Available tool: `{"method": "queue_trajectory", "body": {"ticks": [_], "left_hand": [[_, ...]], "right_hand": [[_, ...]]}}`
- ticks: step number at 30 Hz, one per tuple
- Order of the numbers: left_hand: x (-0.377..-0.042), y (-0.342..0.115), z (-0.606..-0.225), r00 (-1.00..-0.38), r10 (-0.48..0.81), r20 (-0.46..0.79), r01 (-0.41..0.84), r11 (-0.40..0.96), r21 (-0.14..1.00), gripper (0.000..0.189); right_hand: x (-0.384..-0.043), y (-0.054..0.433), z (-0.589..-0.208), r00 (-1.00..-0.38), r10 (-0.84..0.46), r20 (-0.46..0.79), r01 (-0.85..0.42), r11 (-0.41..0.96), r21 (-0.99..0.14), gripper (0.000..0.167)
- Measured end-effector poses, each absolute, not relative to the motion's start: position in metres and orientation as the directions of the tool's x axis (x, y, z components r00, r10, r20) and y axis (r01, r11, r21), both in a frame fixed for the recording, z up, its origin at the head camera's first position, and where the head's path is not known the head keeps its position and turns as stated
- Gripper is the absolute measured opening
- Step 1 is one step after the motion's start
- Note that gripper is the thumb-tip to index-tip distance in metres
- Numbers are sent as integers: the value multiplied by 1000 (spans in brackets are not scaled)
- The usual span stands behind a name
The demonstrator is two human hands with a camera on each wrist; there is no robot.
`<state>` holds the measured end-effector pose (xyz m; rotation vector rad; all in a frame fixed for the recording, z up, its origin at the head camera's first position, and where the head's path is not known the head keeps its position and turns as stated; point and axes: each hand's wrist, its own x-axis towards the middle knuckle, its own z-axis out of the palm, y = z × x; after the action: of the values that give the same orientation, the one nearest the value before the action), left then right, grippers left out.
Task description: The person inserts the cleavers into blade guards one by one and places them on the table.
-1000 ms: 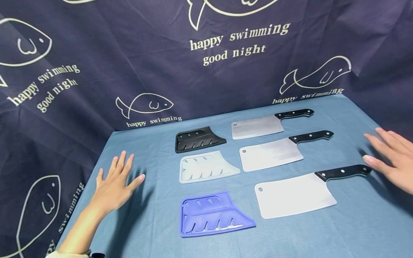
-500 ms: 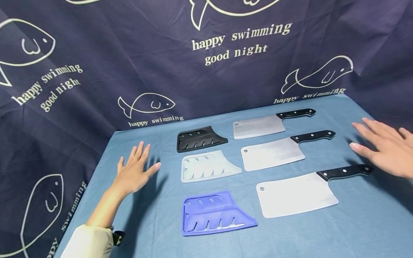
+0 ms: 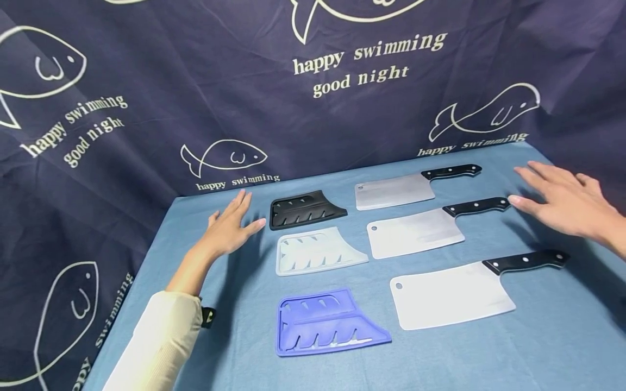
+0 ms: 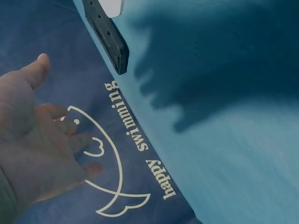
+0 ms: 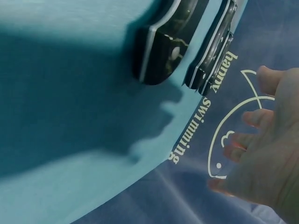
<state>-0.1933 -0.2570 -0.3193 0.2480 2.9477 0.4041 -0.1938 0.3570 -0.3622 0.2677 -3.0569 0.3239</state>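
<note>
My left hand (image 3: 226, 231) hovers with fingers extended just left of the black blade cover (image 3: 307, 209), holding nothing. Nearer to me lie a whitish translucent cover (image 3: 320, 251) and a blue cover (image 3: 330, 323). My right hand (image 3: 562, 198), also empty with fingers spread, hangs above the cloth by the handle end of the middle cleaver (image 3: 415, 233). The far cleaver (image 3: 393, 191) and the near cleaver (image 3: 452, 296) lie parallel to it, blades left and black handles right. In the right wrist view a cleaver handle (image 5: 175, 42) shows beside the right hand's shadow.
A light blue cloth (image 3: 235, 358) covers the table. Behind it hangs a dark blue curtain (image 3: 342, 136) printed with white fish and lettering. The covers stand in a column left of the blades, with a narrow gap between.
Both hands have moved forward and inward over the table, the left toward the black cover, the right toward the cleaver handles. The cleavers and covers lie where they were.
</note>
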Motion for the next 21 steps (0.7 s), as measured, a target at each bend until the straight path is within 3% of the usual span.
{"method": "queue_trajectory", "body": {"ticks": [5, 14, 21], "left_hand": [[-215, -249, -323, -974, 195, -113, 148, 931, 334, 81], [-243, -238, -331, -980, 199, 27, 197, 924, 329, 63], [-258, -226, -339, -982, 179, -65, 155, 947, 281, 75]], "right_hand": [[-212, 348, -358, -982, -181, 61, -190, 960, -207, 76], [-238, 335, -354, -979, -201, 21, -200, 951, -237, 79], [-255, 322, -358, -979, -201, -14, -191, 948, -254, 80]]}}
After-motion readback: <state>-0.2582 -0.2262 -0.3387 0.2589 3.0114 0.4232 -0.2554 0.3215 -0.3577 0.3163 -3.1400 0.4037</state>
